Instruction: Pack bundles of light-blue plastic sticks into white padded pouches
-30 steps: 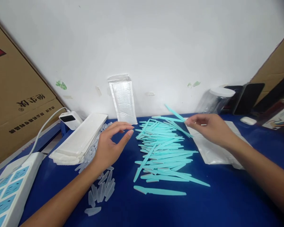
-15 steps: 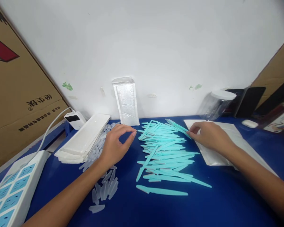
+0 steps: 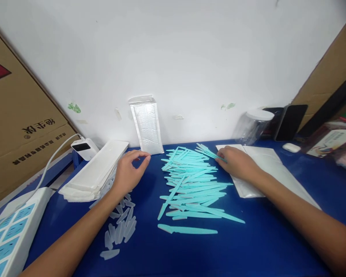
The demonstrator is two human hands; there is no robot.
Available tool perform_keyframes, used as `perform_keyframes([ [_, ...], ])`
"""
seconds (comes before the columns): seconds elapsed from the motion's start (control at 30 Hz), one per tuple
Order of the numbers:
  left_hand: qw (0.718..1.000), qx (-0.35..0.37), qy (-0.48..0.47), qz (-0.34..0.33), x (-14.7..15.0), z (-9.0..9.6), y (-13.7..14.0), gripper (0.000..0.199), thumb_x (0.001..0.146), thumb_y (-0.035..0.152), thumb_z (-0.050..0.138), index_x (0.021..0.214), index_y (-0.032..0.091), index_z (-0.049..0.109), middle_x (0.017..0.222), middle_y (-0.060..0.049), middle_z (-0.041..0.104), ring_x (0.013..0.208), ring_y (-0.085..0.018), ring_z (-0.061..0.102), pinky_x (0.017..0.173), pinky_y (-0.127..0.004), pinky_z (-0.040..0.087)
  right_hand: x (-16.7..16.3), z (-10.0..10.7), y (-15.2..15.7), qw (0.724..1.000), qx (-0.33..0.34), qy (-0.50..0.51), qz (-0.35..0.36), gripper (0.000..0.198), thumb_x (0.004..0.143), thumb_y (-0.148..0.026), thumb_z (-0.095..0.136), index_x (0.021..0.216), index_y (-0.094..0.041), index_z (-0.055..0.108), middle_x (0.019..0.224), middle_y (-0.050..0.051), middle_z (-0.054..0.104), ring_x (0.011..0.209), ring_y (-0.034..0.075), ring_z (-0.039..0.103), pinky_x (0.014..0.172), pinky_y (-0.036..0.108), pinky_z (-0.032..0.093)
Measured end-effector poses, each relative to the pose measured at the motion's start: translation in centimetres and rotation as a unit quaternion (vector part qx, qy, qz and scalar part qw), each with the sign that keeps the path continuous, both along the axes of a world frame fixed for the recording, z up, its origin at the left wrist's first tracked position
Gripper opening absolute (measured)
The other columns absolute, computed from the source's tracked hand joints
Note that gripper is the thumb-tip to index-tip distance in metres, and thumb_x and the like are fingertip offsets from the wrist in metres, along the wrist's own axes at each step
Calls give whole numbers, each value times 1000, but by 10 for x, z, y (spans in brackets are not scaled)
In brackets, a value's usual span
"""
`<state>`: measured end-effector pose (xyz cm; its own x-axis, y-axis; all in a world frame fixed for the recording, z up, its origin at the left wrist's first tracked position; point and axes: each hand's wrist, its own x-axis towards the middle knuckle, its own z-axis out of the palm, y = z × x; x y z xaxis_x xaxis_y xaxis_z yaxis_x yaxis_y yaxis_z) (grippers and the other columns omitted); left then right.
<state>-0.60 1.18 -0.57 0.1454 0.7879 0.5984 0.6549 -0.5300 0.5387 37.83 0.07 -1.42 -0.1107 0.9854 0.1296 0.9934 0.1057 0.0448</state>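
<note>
A pile of turquoise eyebrow razors (image 3: 190, 184) lies across the blue table in front of me. My right hand (image 3: 236, 161) is closed at the pile's far right, pinching the ends of several eyebrow razors (image 3: 206, 151) that fan out to the left. My left hand (image 3: 131, 171) hovers left of the pile, thumb and forefinger tips brought together, with nothing visible between them. Below and behind that hand lie translucent blade caps (image 3: 122, 227), partly hidden by my wrist. One razor (image 3: 187, 230) lies apart at the near side.
A stack of white padded envelopes (image 3: 93, 169) lies left; another padded envelope (image 3: 146, 125) leans on the wall. More white envelopes (image 3: 272, 165) lie under my right forearm. A clear jar (image 3: 252, 125), a phone (image 3: 291, 123), a power strip (image 3: 17, 231) and a white device (image 3: 85, 148) stand around.
The view has turned slightly, so everything sits further left. My left hand has drawn away from the razor pile toward the caps. The razors in my right hand have fanned out.
</note>
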Motion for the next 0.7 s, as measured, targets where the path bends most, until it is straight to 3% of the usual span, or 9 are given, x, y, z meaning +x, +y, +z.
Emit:
perform_keyframes([
  [0.13,1000,-13,-6,16,-3,-1,6,18,96,36,70,99,24,81,105,-2,81,89,-21,73,84,-35,57,-16,0,3,998,1,-51,-32,23,103,-12,52,109,-6,73,111,22,74,108,34,70,78,37,54],
  [0.23,999,-12,13,32,-3,0,10,19,95,39,69,98,24,81,103,-2,80,87,-22,73,83,-35,58,-26,1,4,996,-7,-80,-43,25,101,-1,50,113,-3,72,114,23,73,112,32,70,84,38,56],
  [0.33,997,-17,39,64,-1,4,18,21,93,39,69,103,24,80,104,-4,80,93,-25,73,85,-38,58,-28,5,4,994,-26,-97,-53,18,104,-18,64,117,-8,71,119,15,73,111,27,71,90,41,60],
  [0.43,994,-49,37,95,2,4,30,25,87,38,72,105,22,77,104,-6,79,97,-27,73,88,-41,59,-23,11,5,992,-46,-103,-60,31,102,-34,72,124,-13,69,124,11,71,108,24,72,93,44,61],
  [0.57,984,-41,-14,175,6,-1,46,40,86,39,72,121,19,69,122,-12,73,107,-30,71,98,-46,57,-19,15,5,991,-63,-99,-58,34,102,-35,71,128,-14,68,128,12,70,110,25,71,94,45,61],
  [0.7,963,-38,-67,259,14,-7,56,70,82,45,77,139,12,53,143,-22,56,131,-37,59,117,-56,44,-20,15,4,994,-74,-73,-40,35,102,-35,71,130,-14,68,131,14,69,113,26,70,95,46,60],
])
